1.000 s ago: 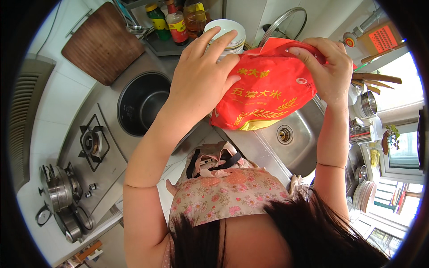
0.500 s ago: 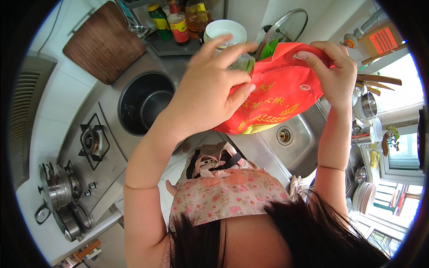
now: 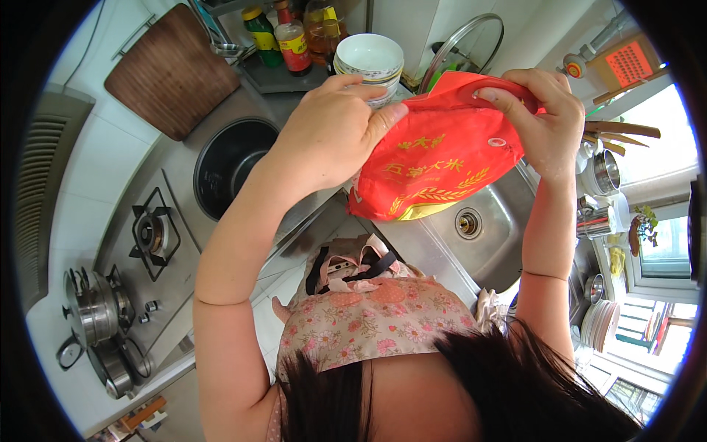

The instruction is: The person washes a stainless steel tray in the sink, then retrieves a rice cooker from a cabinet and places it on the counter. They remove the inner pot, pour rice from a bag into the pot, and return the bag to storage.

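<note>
A red rice bag (image 3: 434,158) with gold print is held up in front of me, over the counter edge and the sink. My right hand (image 3: 545,110) grips its upper right corner at the handle, thumb on the near face. At the upper left corner, my left hand (image 3: 328,132) pinches the bag's edge, its thumb lying along the top; some of its fingers are hidden behind the bag. To the left of my left hand stands a black inner pot (image 3: 232,166) on the counter. What the bag contains is out of sight.
White bowls (image 3: 370,53) are stacked behind the bag, beside a glass lid (image 3: 482,44). Sauce bottles (image 3: 293,44) and a wooden cutting board (image 3: 173,70) stand at the back left. A gas burner (image 3: 151,232) and steel pots (image 3: 96,309) are left; the sink (image 3: 497,221) lies right.
My left hand has gone from raised, spread fingers to gripping the bag's upper left edge, shifting slightly left. My right hand keeps its hold, and the bag's top edge is pulled wider.
</note>
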`<act>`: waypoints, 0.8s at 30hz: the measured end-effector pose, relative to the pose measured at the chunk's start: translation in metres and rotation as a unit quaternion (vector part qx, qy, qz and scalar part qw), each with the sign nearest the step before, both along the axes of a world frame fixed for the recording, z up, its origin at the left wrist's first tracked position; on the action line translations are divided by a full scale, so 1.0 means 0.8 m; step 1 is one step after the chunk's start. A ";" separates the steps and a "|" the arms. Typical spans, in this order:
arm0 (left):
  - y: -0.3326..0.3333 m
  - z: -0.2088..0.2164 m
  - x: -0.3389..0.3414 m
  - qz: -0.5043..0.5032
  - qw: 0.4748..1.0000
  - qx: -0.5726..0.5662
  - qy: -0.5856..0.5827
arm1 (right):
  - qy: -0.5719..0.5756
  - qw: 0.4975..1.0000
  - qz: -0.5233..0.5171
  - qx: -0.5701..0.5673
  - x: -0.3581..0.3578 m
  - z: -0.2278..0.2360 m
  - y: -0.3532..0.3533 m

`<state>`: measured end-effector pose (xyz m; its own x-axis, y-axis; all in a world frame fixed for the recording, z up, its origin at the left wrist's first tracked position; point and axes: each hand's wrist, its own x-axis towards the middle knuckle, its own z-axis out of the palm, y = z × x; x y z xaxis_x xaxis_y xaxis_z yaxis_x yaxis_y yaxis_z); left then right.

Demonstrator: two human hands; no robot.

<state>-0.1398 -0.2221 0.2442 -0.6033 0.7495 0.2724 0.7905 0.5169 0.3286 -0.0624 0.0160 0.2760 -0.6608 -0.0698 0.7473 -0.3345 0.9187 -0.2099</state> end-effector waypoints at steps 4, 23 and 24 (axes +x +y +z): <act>-0.007 -0.001 -0.006 0.035 0.993 0.003 -0.116 | 0.004 1.000 -0.001 -0.008 0.003 -0.002 -0.005; -0.014 0.016 -0.017 -0.105 0.993 -0.046 0.008 | 0.001 1.000 0.008 -0.010 0.001 -0.001 -0.002; -0.017 0.015 -0.019 -0.133 0.990 -0.051 0.013 | -0.008 1.000 0.007 -0.020 0.001 0.000 -0.002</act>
<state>-0.1550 -0.2355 0.2565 -0.3740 0.9056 0.2001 0.9110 0.3182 0.2625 -0.0613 0.0147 0.2758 -0.6720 -0.0497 0.7389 -0.3436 0.9048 -0.2516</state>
